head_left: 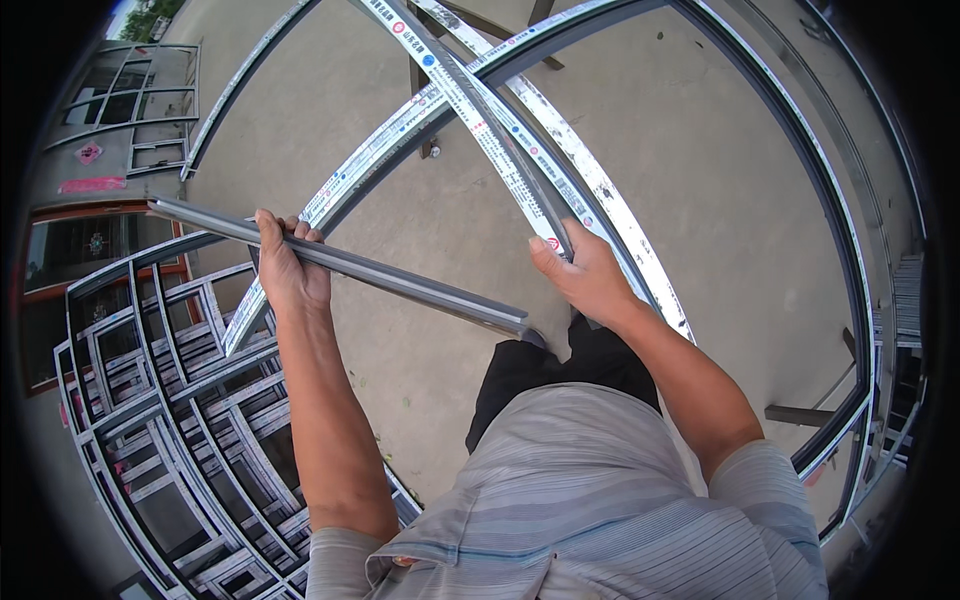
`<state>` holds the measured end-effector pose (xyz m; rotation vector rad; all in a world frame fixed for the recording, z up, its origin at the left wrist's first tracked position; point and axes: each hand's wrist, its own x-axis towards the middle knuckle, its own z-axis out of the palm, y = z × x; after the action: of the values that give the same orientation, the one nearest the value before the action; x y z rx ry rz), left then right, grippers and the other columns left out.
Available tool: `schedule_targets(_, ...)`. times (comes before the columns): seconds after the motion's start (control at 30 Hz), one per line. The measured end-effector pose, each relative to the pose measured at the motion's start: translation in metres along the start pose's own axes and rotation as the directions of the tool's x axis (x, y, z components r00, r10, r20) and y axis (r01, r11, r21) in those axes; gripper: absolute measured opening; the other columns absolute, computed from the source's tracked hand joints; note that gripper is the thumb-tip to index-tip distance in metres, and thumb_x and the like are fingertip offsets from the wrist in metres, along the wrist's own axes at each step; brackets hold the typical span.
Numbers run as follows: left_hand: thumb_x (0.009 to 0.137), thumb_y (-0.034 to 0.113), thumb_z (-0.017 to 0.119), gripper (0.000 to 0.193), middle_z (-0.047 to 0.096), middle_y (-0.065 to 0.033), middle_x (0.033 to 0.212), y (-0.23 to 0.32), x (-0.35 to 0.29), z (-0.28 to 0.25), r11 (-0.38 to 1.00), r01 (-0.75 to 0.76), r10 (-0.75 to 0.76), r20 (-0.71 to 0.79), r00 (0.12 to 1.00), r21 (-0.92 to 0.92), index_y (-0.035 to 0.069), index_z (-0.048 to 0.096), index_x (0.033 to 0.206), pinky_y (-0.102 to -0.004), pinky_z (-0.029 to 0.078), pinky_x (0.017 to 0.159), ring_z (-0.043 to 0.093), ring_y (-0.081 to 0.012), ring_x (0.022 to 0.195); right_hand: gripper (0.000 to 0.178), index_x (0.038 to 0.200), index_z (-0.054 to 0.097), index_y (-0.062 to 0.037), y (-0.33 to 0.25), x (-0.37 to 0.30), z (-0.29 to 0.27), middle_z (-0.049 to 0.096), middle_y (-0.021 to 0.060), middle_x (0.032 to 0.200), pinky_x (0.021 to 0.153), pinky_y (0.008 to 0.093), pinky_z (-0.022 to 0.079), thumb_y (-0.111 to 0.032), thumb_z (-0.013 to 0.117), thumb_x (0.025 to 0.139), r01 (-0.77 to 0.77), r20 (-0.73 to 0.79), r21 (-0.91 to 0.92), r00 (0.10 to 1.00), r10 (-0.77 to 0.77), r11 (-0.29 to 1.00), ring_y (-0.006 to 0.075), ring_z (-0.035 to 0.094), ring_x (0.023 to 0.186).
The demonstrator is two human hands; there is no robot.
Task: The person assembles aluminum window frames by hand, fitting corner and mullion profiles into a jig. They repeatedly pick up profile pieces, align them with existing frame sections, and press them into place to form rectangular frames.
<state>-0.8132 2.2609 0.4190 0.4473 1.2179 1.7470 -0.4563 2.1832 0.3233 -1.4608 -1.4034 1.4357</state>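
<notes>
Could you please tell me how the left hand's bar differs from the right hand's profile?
The grey bar in the left hand looks plain, while the profile in the right hand has a white printed face. The bar shows both ends; the profile runs past the picture's upper edge. Both are long and narrow.

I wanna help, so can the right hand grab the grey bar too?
Probably not right now: the right hand is busy gripping a white strip, though the grey bar ends close by.
</notes>
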Motion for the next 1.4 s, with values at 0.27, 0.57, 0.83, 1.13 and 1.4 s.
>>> schedule_targets(0.27, 0.111, 0.031, 0.068, 0.027, 0.051, -0.0050, 0.079, 0.004, 0.120, -0.034, 0.992, 0.089, -0.094, -0.067, 0.993, -0.086, 0.010, 0.056, 0.098, -0.0332, 0.049, 0.064, 0.052, -0.0181, 0.072, 0.060, 0.106, 0.057, -0.0088, -0.043, 0.053, 0.021, 0.050, -0.0020, 0.072, 0.051, 0.0254, 0.042, -0.069, 0.051, 0.110, -0.243, 0.220, 0.540, 0.965, 0.143, 0.806, 0.0085, 0.049, 0.057)
schedule_targets(0.57, 0.112, 0.025, 0.065, 0.026, 0.054, -0.0056, 0.082, 0.009, 0.215, -0.009, 0.988, 0.156, -0.156, 0.028, 0.987, 0.010, 0.007, 0.056, 0.096, -0.0347, 0.051, 0.066, 0.055, -0.0190, 0.075, 0.061, 0.104, 0.054, -0.0116, -0.085, 0.090, 0.051, 0.048, -0.0032, 0.070, 0.045, 0.0232, 0.040, -0.071, 0.042, 0.111, -0.231, 0.112, 0.777, 0.966, 0.233, 0.585, 0.0066, 0.046, 0.052)
schedule_targets(0.83, 0.112, 0.024, 0.064, 0.022, 0.057, -0.0043, 0.085, -0.010, 0.243, 0.056, 0.981, 0.145, -0.167, 0.170, 0.971, 0.131, 0.007, 0.058, 0.101, -0.0346, 0.051, 0.070, 0.058, -0.0175, 0.077, 0.052, 0.097, 0.054, -0.0110, -0.080, 0.106, 0.039, 0.048, -0.0017, 0.068, 0.047, 0.0284, 0.038, -0.059, 0.073, 0.103, -0.180, -0.120, 0.536, 0.951, 0.286, 0.825, 0.0083, 0.047, 0.054)
schedule_targets(1.13, 0.111, 0.037, 0.067, 0.033, 0.062, -0.0027, 0.084, -0.024, 0.225, 0.191, 0.669, -0.418, -0.038, 0.590, 0.807, 0.615, 0.006, 0.062, 0.102, -0.0309, 0.050, 0.068, 0.062, -0.0121, 0.076, 0.044, 0.118, 0.069, 0.0020, -0.056, 0.151, -0.031, 0.075, 0.0284, 0.098, 0.086, 0.0509, 0.057, -0.037, 0.068, 0.098, -0.273, -0.200, -0.310, 0.955, 0.218, 0.911, 0.0436, 0.074, 0.092)
schedule_targets(1.4, 0.103, 0.042, 0.072, 0.055, 0.066, -0.0284, 0.134, -0.074, 0.231, 0.256, 0.162, -0.946, -0.310, 0.925, 0.222, 0.281, -0.004, 0.068, 0.132, -0.0519, 0.043, 0.117, 0.059, -0.0458, 0.129, 0.040, 0.112, 0.071, 0.0013, -0.085, 0.184, -0.108, 0.075, 0.0304, 0.097, 0.088, 0.0530, 0.057, -0.033, 0.068, 0.092, -0.122, -0.038, -0.477, 0.992, 0.118, 0.870, 0.0479, 0.072, 0.091)
